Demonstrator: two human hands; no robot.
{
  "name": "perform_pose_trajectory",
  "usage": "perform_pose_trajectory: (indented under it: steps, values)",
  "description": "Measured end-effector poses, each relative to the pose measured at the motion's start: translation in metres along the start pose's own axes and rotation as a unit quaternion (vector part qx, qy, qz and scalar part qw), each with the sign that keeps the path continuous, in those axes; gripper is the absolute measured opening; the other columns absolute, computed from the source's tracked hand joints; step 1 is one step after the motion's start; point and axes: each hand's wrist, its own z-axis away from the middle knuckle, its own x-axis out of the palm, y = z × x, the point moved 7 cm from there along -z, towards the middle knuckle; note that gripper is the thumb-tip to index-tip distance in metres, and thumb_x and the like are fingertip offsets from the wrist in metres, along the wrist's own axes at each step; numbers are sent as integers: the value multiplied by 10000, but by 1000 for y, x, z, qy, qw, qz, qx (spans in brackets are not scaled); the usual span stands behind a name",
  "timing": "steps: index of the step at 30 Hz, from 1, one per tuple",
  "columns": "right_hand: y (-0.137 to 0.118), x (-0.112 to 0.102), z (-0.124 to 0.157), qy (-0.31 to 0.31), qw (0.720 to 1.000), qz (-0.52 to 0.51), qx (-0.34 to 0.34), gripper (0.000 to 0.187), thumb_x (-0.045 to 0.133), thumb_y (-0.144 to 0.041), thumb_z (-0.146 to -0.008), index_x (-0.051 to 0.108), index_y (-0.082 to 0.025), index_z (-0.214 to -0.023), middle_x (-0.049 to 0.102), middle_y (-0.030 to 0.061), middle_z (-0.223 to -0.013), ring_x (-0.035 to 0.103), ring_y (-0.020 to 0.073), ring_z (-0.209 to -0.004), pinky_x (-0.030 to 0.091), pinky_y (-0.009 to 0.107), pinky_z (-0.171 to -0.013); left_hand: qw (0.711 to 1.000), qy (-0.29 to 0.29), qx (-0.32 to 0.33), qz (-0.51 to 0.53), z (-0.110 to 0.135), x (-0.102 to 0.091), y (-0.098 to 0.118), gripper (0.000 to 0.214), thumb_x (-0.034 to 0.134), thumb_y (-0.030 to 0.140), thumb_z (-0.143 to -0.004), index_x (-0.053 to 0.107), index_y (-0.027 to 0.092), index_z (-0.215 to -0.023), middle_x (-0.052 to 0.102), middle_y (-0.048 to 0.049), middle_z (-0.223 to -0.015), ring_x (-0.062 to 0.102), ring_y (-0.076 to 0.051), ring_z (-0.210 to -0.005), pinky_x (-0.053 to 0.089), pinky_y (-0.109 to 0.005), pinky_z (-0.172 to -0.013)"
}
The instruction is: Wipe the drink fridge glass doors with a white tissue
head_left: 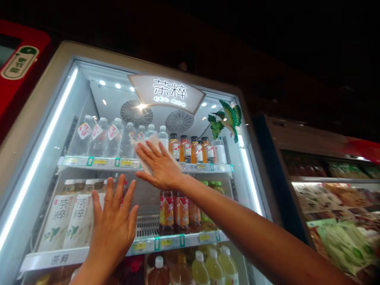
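Note:
A lit drinks fridge with a glass door (pixel 208 198) fills the view. My right hand (pixel 158 164) presses a white cloth (pixel 152 144) flat against the glass, fingers stretched out, at the level of the top shelf. My left hand (pixel 114 221) lies lower, palm flat on the glass with fingers spread, holding nothing. Behind the glass stand clear water bottles (pixel 99 136) and amber drink bottles (pixel 191 149) on the top shelf, white cartons (pixel 69 219) and orange-labelled bottles (pixel 175 211) on the middle shelf.
A red machine (pixel 18 71) stands at the far left. An open chiller (pixel 335 198) with green packets is on the right. A bird sticker (pixel 228 118) and a sign with Chinese characters (pixel 169 93) sit near the door's top. Yellow-green bottles (pixel 213 269) fill the bottom shelf.

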Motion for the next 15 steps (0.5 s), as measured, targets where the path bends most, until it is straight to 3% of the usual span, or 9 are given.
perform_pose_trajectory:
  steps: [4, 6, 7, 8, 10, 13, 15]
  values:
    - [141, -11, 74, 16, 982, 2, 190, 791, 102, -722, -1004, -21, -305, -1665, 101, 23, -1758, 58, 291, -1624, 101, 634, -1308, 1000, -17, 20, -2, -7, 13, 31, 780, 511, 425, -990, 100, 334, -1647, 102, -46, -1754, -25, -269, -1628, -97, -577, -1303]
    - [183, -13, 104, 34, 963, 2, 266, 776, 49, -704, -1006, -67, -307, -1662, 86, 35, -1762, 49, 306, -1623, 110, 662, -1294, 999, -24, 21, -3, -11, 21, 41, 783, 508, 427, -991, 88, 343, -1646, 110, -42, -1753, -19, -270, -1627, -88, -589, -1303]
    - [190, -13, 114, 44, 956, 0, 291, 776, 35, -701, -1005, -73, -301, -1661, 90, 43, -1762, 48, 313, -1623, 113, 675, -1287, 999, -27, 20, -2, -13, 25, 45, 783, 506, 434, -991, 84, 350, -1645, 119, -42, -1751, -10, -273, -1627, -78, -600, -1302]
    - [187, -12, 119, 51, 953, -5, 299, 782, 35, -705, -1003, -71, -297, -1661, 104, 51, -1760, 54, 318, -1622, 114, 685, -1283, 999, -30, 20, -1, -15, 29, 50, 783, 503, 442, -991, 81, 357, -1644, 125, -42, -1750, -2, -277, -1627, -68, -612, -1301]
    - [156, -11, 116, 59, 963, -15, 262, 814, 75, -735, -994, -48, -288, -1663, 137, 60, -1754, 71, 319, -1623, 113, 685, -1287, 999, -34, 19, 4, -18, 36, 63, 777, 493, 460, -992, 77, 368, -1642, 129, -45, -1749, 11, -288, -1627, -49, -636, -1297]
    - [85, -8, 106, 32, 991, -17, 127, 878, 155, -770, -988, 49, -224, -1668, 152, 54, -1749, 58, 282, -1627, 98, 617, -1320, 999, -30, 15, 19, -21, 45, 85, 766, 465, 498, -995, 71, 370, -1640, 131, -60, -1747, 23, -311, -1625, -40, -670, -1285]
    - [62, -7, 110, 6, 997, -6, 78, 868, 161, -751, -1007, 124, -180, -1660, 138, 40, -1751, 32, 257, -1628, 79, 573, -1333, 999, -23, 7, 29, -22, 51, 102, 751, 441, 519, -998, 79, 365, -1638, 135, -71, -1745, 25, -324, -1623, -41, -683, -1278]
